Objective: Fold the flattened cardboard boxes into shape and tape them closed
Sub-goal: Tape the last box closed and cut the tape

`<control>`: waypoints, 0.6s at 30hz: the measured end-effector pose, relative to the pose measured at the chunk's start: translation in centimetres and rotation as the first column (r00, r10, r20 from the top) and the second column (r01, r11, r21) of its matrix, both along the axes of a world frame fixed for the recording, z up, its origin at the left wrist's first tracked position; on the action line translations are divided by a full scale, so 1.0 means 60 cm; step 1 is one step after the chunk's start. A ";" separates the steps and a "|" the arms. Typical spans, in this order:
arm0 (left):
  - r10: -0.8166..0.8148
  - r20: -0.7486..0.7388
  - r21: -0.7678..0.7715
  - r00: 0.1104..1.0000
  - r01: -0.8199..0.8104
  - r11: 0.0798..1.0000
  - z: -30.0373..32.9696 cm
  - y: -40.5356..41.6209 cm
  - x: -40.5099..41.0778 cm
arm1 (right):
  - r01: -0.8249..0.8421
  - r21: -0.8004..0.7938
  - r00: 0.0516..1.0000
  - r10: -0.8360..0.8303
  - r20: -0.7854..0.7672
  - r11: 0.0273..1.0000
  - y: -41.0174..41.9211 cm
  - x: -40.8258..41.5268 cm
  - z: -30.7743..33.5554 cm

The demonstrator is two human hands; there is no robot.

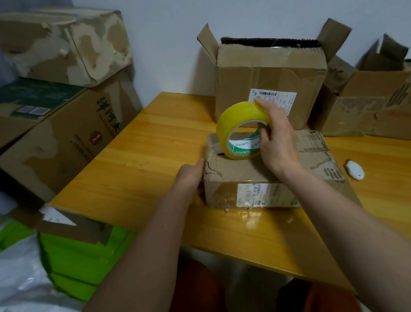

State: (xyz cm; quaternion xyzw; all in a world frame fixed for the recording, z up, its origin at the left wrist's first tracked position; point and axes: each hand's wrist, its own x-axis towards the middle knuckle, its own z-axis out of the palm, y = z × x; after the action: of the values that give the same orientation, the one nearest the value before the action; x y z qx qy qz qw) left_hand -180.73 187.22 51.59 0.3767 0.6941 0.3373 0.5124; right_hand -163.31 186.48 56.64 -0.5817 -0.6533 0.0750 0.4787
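The small cardboard box [263,173] lay on the wooden table [136,167], close to its near edge, with a white shipping label [265,193] on the side facing the person and torn, worn paper across its top. Its top flaps were folded down, though a gap showed toward the far left corner. The right hand [276,137] gripped a roll of yellow tape [242,130], fingers curled over the outer rim and the thumb hooked inside the core, holding the roll upright on edge with its lower rim touching the top of the box. The left hand [191,177] pressed against the left side of the box at its upper corner; its fingers were mostly hidden behind the box edge, so how far they curled could not be told. Behind the box stood a larger open carton [267,80] with its flaps raised and a label on its front. To the right of the box a small white cutter [354,169] rested on the table, apart from it. Farther right sat another torn carton [381,105]. Left of the box, beyond the table edge, big brown cartons [54,114] were stacked against the wall.
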 end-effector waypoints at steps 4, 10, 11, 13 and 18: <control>0.100 -0.280 0.282 0.955 -0.018 0.959 0.005 -0.002 -0.002 | -0.006 -0.016 0.998 0.005 -0.062 1.000 -0.004 0.010 0.001; -0.339 -0.676 0.325 0.655 0.677 0.660 0.011 -0.033 0.022 | -0.081 -0.114 0.990 0.066 -0.126 0.990 -0.007 0.018 -0.003; -0.348 -0.729 0.251 0.590 0.703 0.666 0.015 -0.029 0.018 | -0.081 -0.140 0.989 0.062 -0.131 0.987 -0.006 0.020 -0.003; -0.384 -0.761 0.155 0.523 0.721 0.675 0.025 -0.027 0.010 | -0.084 -0.179 0.988 0.058 -0.144 0.980 -0.004 0.022 -0.003; -0.370 -0.831 0.065 0.416 0.732 0.678 0.037 -0.038 0.005 | -0.099 -0.218 0.989 0.073 -0.125 0.971 -0.006 0.025 0.005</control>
State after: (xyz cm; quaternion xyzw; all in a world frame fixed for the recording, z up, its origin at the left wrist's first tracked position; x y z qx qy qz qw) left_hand -180.43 184.96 53.81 0.7938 0.5802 0.0915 0.1577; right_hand -161.81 186.09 56.92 -0.5978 -0.6362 0.2025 0.4437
